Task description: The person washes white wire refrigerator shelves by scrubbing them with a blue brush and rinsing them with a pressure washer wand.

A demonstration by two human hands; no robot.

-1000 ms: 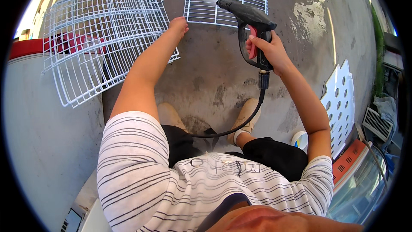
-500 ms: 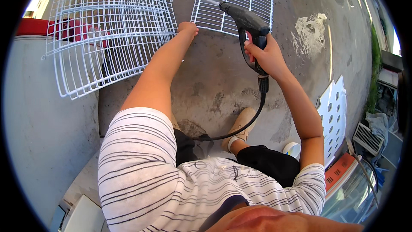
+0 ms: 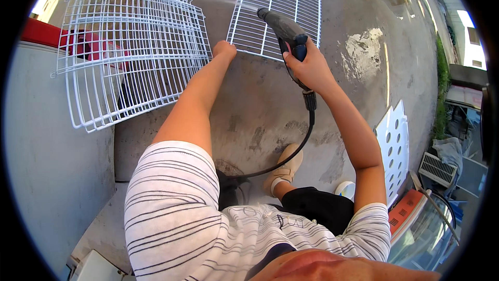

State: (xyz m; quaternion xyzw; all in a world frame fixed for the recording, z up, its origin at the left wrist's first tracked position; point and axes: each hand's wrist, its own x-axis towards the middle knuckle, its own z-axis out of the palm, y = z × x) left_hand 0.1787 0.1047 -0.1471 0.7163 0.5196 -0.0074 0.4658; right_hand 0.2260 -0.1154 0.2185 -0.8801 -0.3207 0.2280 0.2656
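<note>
My right hand [image 3: 310,69] is wrapped round the grip of a black pressure washer gun [image 3: 285,25]. A thin water spray [image 3: 228,1] leaves its nozzle toward the left, across the wire rack. A black hose [image 3: 306,138] hangs from the grip and curves down past my legs. My left hand [image 3: 224,50] is closed on the near left corner of a white wire rack [image 3: 271,0], its fingers partly hidden. The rack is tilted up off the concrete, with the gun in front of its right part.
Several white wire racks [image 3: 136,55] lie overlapped at the left, on a pale grey cabinet-like box [image 3: 57,140] with a red part [image 3: 44,34]. At the right are a white panel with round holes [image 3: 391,148], a small white tub [image 3: 345,189] and an orange-trimmed glass unit [image 3: 405,211].
The gun and my right hand have shifted slightly left and down in view. The held rack has shifted left and tilted a little. Water still sprays from the nozzle.
</note>
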